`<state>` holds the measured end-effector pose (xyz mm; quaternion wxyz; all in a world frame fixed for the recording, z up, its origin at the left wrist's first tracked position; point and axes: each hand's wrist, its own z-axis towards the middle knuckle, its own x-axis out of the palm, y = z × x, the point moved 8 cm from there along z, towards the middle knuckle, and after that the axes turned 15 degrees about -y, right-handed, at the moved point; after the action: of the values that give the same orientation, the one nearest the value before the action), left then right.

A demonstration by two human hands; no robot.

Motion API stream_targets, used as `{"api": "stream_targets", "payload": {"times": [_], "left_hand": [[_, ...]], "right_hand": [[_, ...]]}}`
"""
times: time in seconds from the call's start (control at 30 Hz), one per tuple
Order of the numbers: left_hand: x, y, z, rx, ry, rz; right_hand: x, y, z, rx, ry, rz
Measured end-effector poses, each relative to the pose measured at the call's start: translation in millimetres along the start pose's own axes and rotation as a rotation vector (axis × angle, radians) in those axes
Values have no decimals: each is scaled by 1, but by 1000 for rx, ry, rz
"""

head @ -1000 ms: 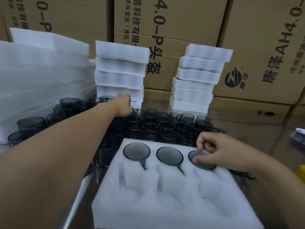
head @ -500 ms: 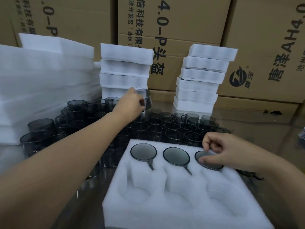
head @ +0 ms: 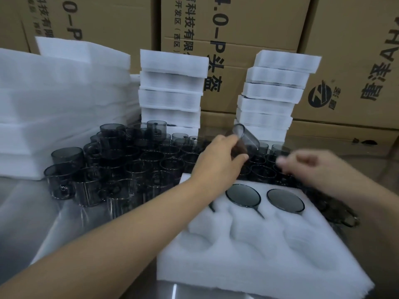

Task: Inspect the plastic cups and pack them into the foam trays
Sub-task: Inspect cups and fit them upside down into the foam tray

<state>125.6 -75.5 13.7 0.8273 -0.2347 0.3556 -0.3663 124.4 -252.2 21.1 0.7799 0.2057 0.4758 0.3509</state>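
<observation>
Just behind the foam tray [head: 259, 255], a fresh cup [head: 245, 138] had come up out of the loose cups [head: 140, 160] and hung tilted over them.

A second before, the left grip [head: 218, 156] had been reaching far behind the tray. It had since drawn back with the cup, fingers and thumb clamped around the lower wall and the mouth tipped up and away. The right grip [head: 311, 165] had left the packed cup [head: 285, 200] in the tray's far row and risen beyond the far right corner. It was too blurred to tell how far apart its fingers were, though nothing showed in it. Judging by this, inspection of the new cup was about to begin, and the tray's near row still stood unfilled.
</observation>
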Motion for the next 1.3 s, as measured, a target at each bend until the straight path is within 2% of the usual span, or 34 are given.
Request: {"api": "stream_targets", "payload": {"times": [0.07,0.13,0.27,0.37,0.53,0.7,0.83,1.0,1.3], "left_hand": [[-3,0,3,1,-42,15],[-3,-3,3,26,-47,10],[1,-5,-2,75,0,-54],[-2,-6,-3,121,-30,-34],[-4,-12,-6,198,-40,6],[-17,-13,-7,215,-131,15],[-28,-5,-3,154,-237,23],[-22,3,-2,55,-169,56],[-28,-8,-16,189,-129,135]], "right_hand": [[-19,6,13,62,-243,192],[-19,14,26,150,-325,339],[17,31,37,218,-187,344],[39,23,29,223,-209,286],[60,10,15,265,-31,477],[64,9,17,241,-15,585],[62,5,18,275,-43,629],[58,10,17,207,-46,609],[59,30,6,52,52,566]]}}
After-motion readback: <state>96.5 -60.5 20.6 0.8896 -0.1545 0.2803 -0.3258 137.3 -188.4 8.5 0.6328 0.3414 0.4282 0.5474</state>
